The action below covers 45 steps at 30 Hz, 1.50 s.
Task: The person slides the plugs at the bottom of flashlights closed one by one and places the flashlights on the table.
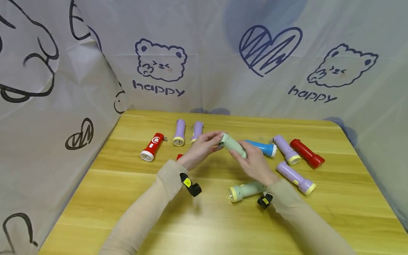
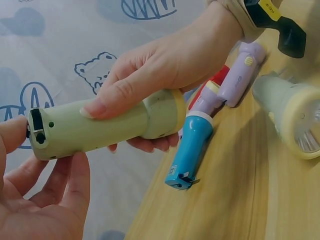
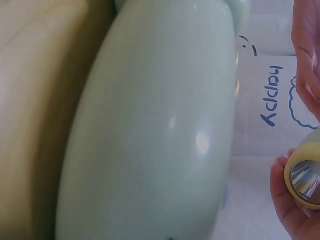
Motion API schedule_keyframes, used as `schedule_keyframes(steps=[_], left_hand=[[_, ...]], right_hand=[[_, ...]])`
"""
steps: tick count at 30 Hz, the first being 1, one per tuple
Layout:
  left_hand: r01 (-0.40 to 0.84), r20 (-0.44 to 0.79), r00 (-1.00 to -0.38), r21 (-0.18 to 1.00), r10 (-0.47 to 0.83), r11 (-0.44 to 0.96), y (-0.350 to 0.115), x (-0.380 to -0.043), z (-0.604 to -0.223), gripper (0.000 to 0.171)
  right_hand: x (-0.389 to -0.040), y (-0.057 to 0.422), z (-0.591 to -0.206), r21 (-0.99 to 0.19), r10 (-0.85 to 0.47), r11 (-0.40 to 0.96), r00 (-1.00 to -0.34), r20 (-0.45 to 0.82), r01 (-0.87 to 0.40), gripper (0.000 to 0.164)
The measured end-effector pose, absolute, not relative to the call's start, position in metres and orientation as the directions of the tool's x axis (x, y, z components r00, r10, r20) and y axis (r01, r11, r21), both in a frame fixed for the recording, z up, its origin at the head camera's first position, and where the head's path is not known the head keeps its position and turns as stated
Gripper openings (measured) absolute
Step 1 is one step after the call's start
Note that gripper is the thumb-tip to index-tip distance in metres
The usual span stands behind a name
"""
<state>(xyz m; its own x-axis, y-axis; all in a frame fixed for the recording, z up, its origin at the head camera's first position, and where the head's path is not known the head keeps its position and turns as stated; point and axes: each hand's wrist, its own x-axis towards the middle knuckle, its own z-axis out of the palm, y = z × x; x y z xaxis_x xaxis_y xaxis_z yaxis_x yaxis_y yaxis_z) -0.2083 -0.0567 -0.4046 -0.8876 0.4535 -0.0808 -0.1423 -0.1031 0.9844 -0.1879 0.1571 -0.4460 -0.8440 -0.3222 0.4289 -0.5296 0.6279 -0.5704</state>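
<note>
A light green flashlight [image 1: 233,145] with a yellow lens ring is held above the table between both hands. My right hand [image 1: 255,163] grips its body near the head, thumb along the near side in the left wrist view. At the tail, my left hand [image 1: 204,147] pinches with the thumb on the end and fingertips under the body. A black slot and a dark folded part [image 2: 38,125] show on that tail end. Below my right wrist lies another green flashlight [image 1: 248,191], partly hidden by it; its body fills much of the right wrist view.
Purple flashlights [image 1: 180,131] stand out at the back, beside a red one [image 1: 153,147] with a white head. To the right lie a blue flashlight [image 1: 262,148], more purple ones [image 1: 294,177] and a dark red one [image 1: 307,153]. Printed white cloth [image 1: 210,88] borders the wooden table [image 1: 204,226].
</note>
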Motion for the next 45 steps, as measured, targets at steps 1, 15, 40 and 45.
schedule_keyframes(steps=[1, 15, 40, 45], left_hand=[[-0.144, -0.075, -0.883, 0.983, 0.463, -0.114, -0.057, -0.208, -0.405, 0.043], [-0.09, 0.042, -0.837, 0.973, 0.545, -0.214, -0.057, -0.204, -0.412, 0.026], [-0.159, 0.002, -0.768, 0.968, 0.64, -0.194, -0.066, -0.2, -0.406, 0.063], [-0.195, -0.022, -0.753, 0.962, 0.657, -0.192, -0.065, -0.2, -0.405, 0.068]], right_hand=[[-0.188, 0.156, -0.446, -0.57, -0.325, 0.627, -0.843, 0.428, -0.531, 0.029], [-0.185, 0.158, -0.446, -0.522, -0.338, 0.658, -0.832, 0.439, -0.542, 0.029], [-0.178, 0.156, -0.444, -0.539, -0.368, 0.627, -0.824, 0.431, -0.562, 0.023], [-0.177, 0.158, -0.445, -0.551, -0.372, 0.609, -0.82, 0.436, -0.57, 0.023]])
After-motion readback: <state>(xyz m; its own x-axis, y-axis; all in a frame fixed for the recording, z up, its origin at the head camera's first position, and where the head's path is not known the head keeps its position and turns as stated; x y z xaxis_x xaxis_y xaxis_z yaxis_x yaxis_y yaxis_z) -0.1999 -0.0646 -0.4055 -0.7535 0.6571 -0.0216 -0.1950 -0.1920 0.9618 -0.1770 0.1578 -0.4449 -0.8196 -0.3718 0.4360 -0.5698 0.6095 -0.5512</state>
